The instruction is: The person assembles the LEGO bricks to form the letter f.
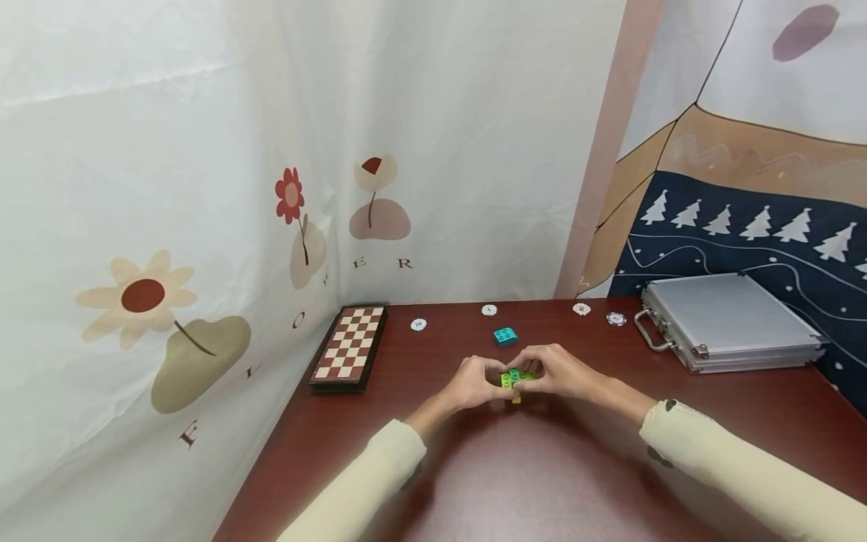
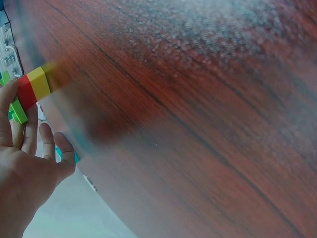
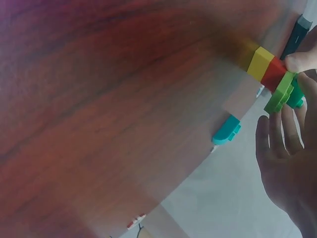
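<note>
A small stack of toy building bricks (image 1: pixel 506 381) stands on the table between both hands. In the right wrist view it has a yellow brick (image 3: pixel 260 63) at the bottom, a red brick (image 3: pixel 274 74) above, then a wider light green brick (image 3: pixel 281 93), topped by a darker green brick (image 3: pixel 295 96). My left hand (image 1: pixel 472 384) grips the green layers from the left with thumb and fingers. From the right, my right hand (image 1: pixel 558 373) pinches the same upper layers, its other fingers spread. Beyond the hands lies a separate teal brick (image 1: pixel 505 336) with a rounded side.
At the left edge of the dark red table (image 1: pixel 420 482) lies a chessboard (image 1: pixel 348 342). A silver case (image 1: pixel 734 316) sits at the back right. Several poker chips, such as a white one (image 1: pixel 418 324), lie along the back edge. A printed curtain (image 1: pixel 467 150) hangs behind.
</note>
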Action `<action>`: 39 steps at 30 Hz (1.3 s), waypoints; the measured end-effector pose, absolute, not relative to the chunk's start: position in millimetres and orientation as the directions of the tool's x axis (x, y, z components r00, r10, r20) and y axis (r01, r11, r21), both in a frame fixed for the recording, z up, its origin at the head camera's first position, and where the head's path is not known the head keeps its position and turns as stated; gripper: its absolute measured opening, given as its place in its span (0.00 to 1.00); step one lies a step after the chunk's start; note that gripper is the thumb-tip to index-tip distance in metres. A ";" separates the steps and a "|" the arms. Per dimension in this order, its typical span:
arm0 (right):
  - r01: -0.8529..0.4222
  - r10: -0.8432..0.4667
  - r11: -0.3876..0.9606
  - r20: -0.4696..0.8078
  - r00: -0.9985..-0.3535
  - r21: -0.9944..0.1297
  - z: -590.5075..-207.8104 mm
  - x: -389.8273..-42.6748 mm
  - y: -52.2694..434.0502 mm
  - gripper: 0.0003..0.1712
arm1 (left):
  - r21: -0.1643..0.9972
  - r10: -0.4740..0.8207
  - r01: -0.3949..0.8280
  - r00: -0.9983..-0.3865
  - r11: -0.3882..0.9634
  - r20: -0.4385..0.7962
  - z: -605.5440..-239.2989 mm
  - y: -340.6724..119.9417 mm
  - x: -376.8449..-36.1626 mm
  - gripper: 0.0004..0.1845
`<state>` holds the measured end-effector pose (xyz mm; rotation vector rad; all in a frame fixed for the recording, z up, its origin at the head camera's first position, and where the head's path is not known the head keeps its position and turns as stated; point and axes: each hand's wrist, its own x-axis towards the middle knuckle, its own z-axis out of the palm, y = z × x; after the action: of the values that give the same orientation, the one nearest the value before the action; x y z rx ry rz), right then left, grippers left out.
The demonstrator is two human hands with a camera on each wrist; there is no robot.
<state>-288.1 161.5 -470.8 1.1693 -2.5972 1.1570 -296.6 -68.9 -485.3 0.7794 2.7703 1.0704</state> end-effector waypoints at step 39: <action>-0.651 -0.598 0.402 0.353 -0.719 -0.644 -448.3 -308.4 178.4 0.20 | 0.637 0.504 0.442 -0.858 0.632 0.095 -481.6 -68.1 -295.9 0.27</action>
<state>-308.4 178.4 -448.3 1.1488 -2.5743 1.2304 -295.9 -68.1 -481.6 0.8004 2.7539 1.0360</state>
